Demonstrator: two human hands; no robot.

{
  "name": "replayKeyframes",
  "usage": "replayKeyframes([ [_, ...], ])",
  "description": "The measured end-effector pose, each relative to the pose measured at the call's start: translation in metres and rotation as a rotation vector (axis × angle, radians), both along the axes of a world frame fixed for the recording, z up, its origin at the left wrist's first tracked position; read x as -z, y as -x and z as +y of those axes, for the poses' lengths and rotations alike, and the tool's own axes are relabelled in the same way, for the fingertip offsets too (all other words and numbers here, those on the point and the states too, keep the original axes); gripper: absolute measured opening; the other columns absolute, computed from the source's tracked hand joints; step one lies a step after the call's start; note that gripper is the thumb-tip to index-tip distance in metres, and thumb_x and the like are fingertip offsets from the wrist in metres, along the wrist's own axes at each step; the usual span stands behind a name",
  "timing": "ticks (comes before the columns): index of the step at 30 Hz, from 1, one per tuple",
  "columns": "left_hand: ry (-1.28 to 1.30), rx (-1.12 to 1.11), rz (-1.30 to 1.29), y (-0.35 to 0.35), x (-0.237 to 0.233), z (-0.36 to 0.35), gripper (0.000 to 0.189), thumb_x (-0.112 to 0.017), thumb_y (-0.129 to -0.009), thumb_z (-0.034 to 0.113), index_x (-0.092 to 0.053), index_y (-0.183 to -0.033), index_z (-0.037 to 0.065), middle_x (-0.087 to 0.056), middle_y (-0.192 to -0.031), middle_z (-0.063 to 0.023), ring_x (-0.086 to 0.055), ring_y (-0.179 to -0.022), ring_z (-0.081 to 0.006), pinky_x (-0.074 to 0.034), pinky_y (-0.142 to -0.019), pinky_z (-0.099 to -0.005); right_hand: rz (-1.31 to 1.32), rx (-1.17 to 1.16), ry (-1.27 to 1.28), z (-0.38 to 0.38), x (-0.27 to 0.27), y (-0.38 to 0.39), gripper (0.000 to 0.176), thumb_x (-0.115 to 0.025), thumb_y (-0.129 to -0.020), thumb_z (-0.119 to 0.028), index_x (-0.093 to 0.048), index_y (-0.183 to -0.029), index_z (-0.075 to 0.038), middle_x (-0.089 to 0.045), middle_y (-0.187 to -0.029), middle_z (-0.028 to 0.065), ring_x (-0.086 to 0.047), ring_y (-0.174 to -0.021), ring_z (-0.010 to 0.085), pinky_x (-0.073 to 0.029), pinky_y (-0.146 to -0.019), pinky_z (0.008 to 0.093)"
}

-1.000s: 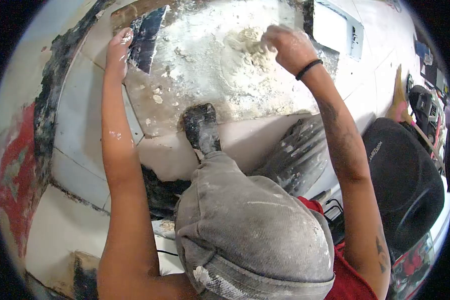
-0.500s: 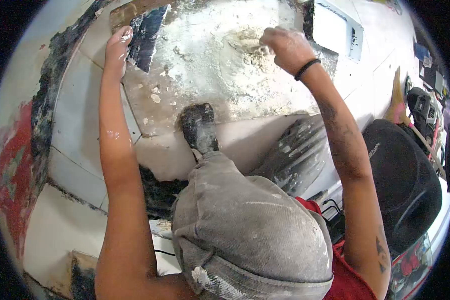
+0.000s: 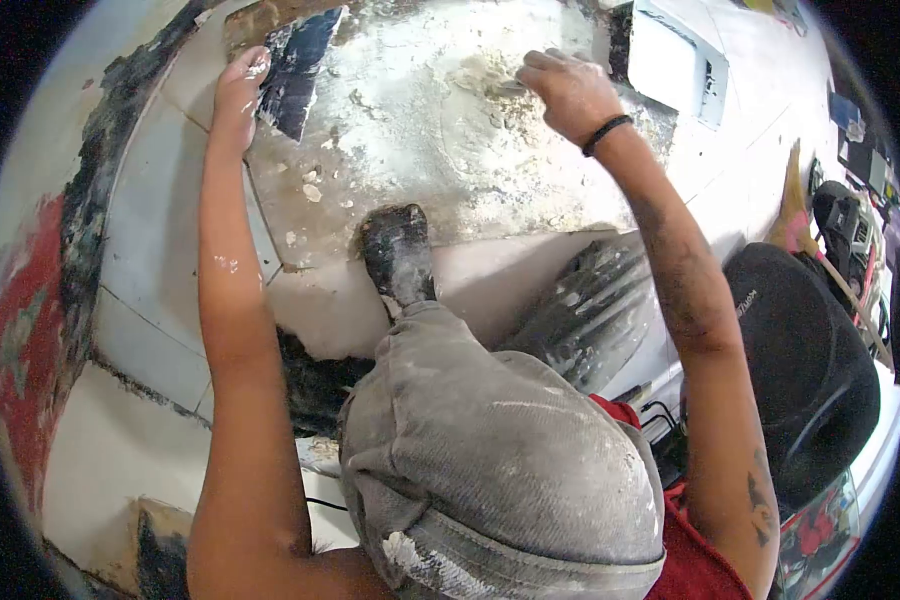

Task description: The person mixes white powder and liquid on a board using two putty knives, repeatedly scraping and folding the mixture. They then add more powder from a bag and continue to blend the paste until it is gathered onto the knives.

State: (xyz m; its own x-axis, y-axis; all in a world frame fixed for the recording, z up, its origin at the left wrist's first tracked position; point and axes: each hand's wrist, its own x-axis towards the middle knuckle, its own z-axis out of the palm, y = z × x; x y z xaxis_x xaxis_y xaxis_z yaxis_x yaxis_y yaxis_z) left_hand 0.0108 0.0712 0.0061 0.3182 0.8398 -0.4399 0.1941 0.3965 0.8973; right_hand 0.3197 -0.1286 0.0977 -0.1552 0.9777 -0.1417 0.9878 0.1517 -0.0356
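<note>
Seen from above, a person crouches over a dusty brown board (image 3: 390,190) lying on pale floor tiles (image 3: 150,230). The board's near edge runs across the middle of the view, and a plaster-caked shoe (image 3: 395,250) stands on that edge at centre. Bare tile lies open from 8 to 10 o'clock, bordered by a dark ragged strip and a red patch (image 3: 20,330) at 9 o'clock. The left hand (image 3: 238,95), at 11 o'clock, has its fingers curled against the left edge of a dark flat trowel (image 3: 300,70) whose blade lies tilted on the board's far left corner; the grip itself is partly hidden. The right hand (image 3: 567,90), at 1 o'clock, wears a black wristband (image 3: 607,135). Its fingers are bent and bunched, with the tips in a crumbly white powder heap (image 3: 480,85) at 12 o'clock on the board. Whether they pinch any of it cannot be told. Loose powder spreads over most of the board, with small lumps near the left edge. Just beyond the right hand sits a shallow white box (image 3: 670,60), its contents unclear. A streaked grey sack (image 3: 595,310) lies crumpled at 3 o'clock beside the knee (image 3: 490,450), and a rounded black case (image 3: 805,370) crowds the floor at 4 o'clock, closed.
</note>
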Motion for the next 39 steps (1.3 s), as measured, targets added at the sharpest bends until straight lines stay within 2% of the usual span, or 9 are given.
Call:
replayKeyframes([
  [2,-0.012,0.010,0.032,-0.001,-0.002,0.002,0.027,-0.053,-0.085,0.009,-0.055,-0.110,-0.003,-0.057,-0.098,-0.0015,-0.049,-0.091,-0.0103,-0.036,-0.082,-0.0216,-0.011,-0.017,0.153,0.014,-0.016,-0.008,0.028,-0.049,-0.068,0.006,-0.060,-0.089,-0.009,-0.057,-0.093,0.0031,-0.055,-0.092,0.0228,-0.049,-0.075,0.0374],
  [7,-0.083,-0.023,0.018,-0.006,-0.005,-0.003,0.027,-0.053,-0.086,0.010,-0.055,-0.110,-0.001,-0.056,-0.095,0.0000,-0.049,-0.090,-0.0094,-0.036,-0.081,-0.0221,0.031,0.018,-0.023,0.003,-0.002,0.000,0.029,-0.047,-0.068,0.007,-0.061,-0.088,-0.009,-0.058,-0.091,0.0044,-0.057,-0.084,0.0250,-0.049,-0.074,0.0369],
  [10,-0.071,0.097,0.002,0.001,-0.002,0.002,0.026,-0.053,-0.086,0.010,-0.055,-0.110,-0.002,-0.057,-0.098,-0.0009,-0.049,-0.091,-0.0095,-0.036,-0.083,-0.0221,0.015,0.020,0.178,0.010,-0.011,-0.008,0.031,-0.047,-0.067,0.007,-0.061,-0.089,-0.009,-0.058,-0.092,0.0049,-0.057,-0.084,0.0257,-0.049,-0.074,0.0372],
  [16,-0.062,0.038,0.024,-0.004,-0.009,-0.003,0.026,-0.051,-0.086,0.008,-0.055,-0.109,-0.002,-0.057,-0.099,-0.0016,-0.049,-0.092,-0.0096,-0.036,-0.084,-0.0213,0.065,0.024,-0.008,-0.008,0.003,0.000,0.028,-0.049,-0.069,0.006,-0.060,-0.089,-0.009,-0.057,-0.096,0.0023,-0.054,-0.094,0.0211,-0.048,-0.076,0.0365],
  [18,-0.070,0.044,0.003,-0.001,-0.007,-0.001,0.026,-0.051,-0.086,0.008,-0.055,-0.109,-0.002,-0.056,-0.099,-0.0014,-0.049,-0.092,-0.0096,-0.036,-0.084,-0.0215,-0.022,0.020,0.234,0.000,-0.014,-0.006,0.028,-0.050,-0.069,0.005,-0.060,-0.090,-0.011,-0.057,-0.093,0.0035,-0.056,-0.092,0.0218,-0.049,-0.075,0.0370],
  [24,-0.074,0.104,0.055,-0.003,-0.005,-0.001,0.026,-0.052,-0.085,0.008,-0.055,-0.109,-0.002,-0.056,-0.098,-0.0013,-0.049,-0.093,-0.0098,-0.036,-0.084,-0.0221,0.001,0.067,0.034,-0.001,0.001,0.001,0.028,-0.050,-0.068,0.006,-0.060,-0.088,-0.010,-0.057,-0.094,0.0038,-0.054,-0.094,0.0237,-0.048,-0.075,0.0382],
  [29,-0.067,0.073,0.030,-0.006,-0.005,0.000,0.028,-0.053,-0.086,0.012,-0.054,-0.109,-0.004,-0.055,-0.097,-0.0006,-0.048,-0.090,-0.0093,-0.036,-0.083,-0.0223,0.033,0.030,0.117,0.019,-0.012,-0.016,0.030,-0.050,-0.068,0.006,-0.060,-0.091,-0.009,-0.057,-0.096,0.0050,-0.053,-0.096,0.0245,-0.048,-0.074,0.0377],
  [32,-0.030,0.067,0.013,0.000,-0.004,-0.003,0.029,-0.055,-0.086,0.014,-0.053,-0.109,-0.004,-0.056,-0.099,-0.0017,-0.048,-0.091,-0.0088,-0.036,-0.085,-0.0228,0.095,0.036,-0.004,0.005,-0.004,0.005,0.026,-0.049,-0.067,0.007,-0.057,-0.089,-0.006,-0.056,-0.091,0.0084,-0.056,-0.086,0.0295,-0.047,-0.072,0.0397],
  [39,-0.044,0.136,-0.186,-0.034,-0.082,-0.056,0.020,-0.062,-0.080,0.007,-0.059,-0.098,0.000,-0.063,-0.085,-0.0017,-0.057,-0.074,-0.0082,-0.046,-0.070,-0.0226,0.045,0.225,0.243,-0.005,-0.039,-0.012,0.025,-0.051,-0.071,0.001,-0.061,-0.093,-0.003,-0.060,-0.089,0.0170,-0.057,-0.086,0.0331,-0.047,-0.077,0.0408],
])
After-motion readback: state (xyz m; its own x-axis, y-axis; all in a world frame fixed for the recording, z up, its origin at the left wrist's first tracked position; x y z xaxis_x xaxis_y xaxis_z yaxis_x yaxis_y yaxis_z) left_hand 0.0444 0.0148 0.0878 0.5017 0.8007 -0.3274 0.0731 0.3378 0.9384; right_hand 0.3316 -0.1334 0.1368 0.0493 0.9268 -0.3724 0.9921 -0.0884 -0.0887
